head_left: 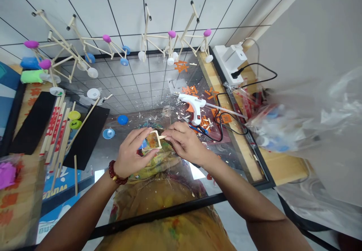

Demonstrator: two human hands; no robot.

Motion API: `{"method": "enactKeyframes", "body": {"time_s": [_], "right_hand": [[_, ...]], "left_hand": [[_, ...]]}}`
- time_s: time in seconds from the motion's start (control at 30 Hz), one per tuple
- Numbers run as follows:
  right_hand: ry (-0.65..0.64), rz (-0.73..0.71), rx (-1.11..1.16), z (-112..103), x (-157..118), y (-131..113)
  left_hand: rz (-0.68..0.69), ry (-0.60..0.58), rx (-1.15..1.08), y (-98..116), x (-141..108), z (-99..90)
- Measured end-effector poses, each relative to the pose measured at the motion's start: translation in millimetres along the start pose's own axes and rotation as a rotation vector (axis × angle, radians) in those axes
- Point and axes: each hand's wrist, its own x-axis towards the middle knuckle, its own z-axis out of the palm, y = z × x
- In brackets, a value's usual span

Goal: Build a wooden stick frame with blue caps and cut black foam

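Note:
Over the glass tabletop, my left hand (132,151) grips a small rectangular frame of pale wooden sticks (160,140) by its sides, thumb below and fingers above. My right hand (181,139) pinches a short wooden stick (162,136) whose end meets the frame's right side; whether it is stuck there I cannot tell. Just beyond my right hand lies a white glue gun (195,105) with a clear glue stick in its back. Blue scissors or pliers, partly covered, lie under it (200,129). Near my left hand are a blue cap (109,133) and a darker blue cap (122,120).
Several stick-built bicycle models (169,43) stand along the tiled wall. Bundled wooden sticks (58,130) and black sheets (89,137) lie left. A power strip (230,68) with a black cord sits back right, beside plastic bags (279,126). Wood scraps and glue strands litter the glass.

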Motion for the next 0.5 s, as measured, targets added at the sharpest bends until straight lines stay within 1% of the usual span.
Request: {"method": "enactKeyframes", "body": {"time_s": [0.27, 0.5], "right_hand": [[-0.01, 0.032, -0.008, 2.6, -1.6, 0.3], [-0.009, 0.023, 0.0, 3.1, -2.4, 1.8]], "left_hand": [[-0.011, -0.018, 0.001, -0.3, -0.3, -1.0], [-0.014, -0.014, 0.005, -1.2, -1.7, -0.4]]}}
